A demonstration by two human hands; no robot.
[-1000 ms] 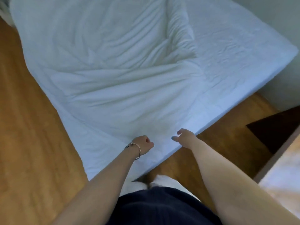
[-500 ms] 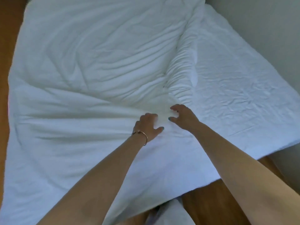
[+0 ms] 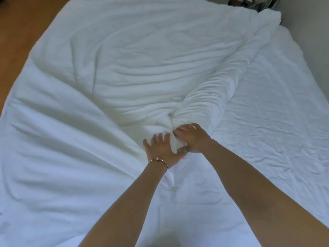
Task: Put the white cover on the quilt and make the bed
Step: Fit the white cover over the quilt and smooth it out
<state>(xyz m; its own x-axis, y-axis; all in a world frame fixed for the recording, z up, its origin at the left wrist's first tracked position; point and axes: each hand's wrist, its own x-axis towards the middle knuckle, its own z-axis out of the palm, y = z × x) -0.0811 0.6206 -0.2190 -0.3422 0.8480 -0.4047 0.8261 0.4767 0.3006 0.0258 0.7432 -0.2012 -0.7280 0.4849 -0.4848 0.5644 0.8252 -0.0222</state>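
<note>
- The bed (image 3: 284,122) fills nearly the whole view; its crinkled fitted sheet lies bare from about 2 to 4 o'clock, against a wall at the right edge.
- The quilt (image 3: 115,59) in its white cover (image 3: 62,157) spreads from the centre out to 9 and 11 o'clock and hangs toward the wooden floor (image 3: 21,32) at 10 o'clock. I cannot tell by sight where the cover ends and the filling begins; the whole surface reads as one white layer.
- A bunched ridge of fabric (image 3: 222,90) runs from the middle up to 1 o'clock, so the quilt's right-hand side is gathered rather than spread over the bare sheet.
- The left hand (image 3: 161,148), wearing a thin bracelet (image 3: 158,160), lies just below centre with its fingers spread fairly flat, pressing down on the fabric.
- The right hand (image 3: 193,138), touching the left at its 3 o'clock side, has its fingers curled into the lower end of the ridge, gripping a fold.
- Judged from this, the covering step looks done or nearly so, and the making of the bed is under way: the bunched side must still be pulled toward 3 o'clock, the wrinkles smoothed and the edges squared.
- No pillow shows clearly; dark clutter at 1 o'clock is too small to make out.
</note>
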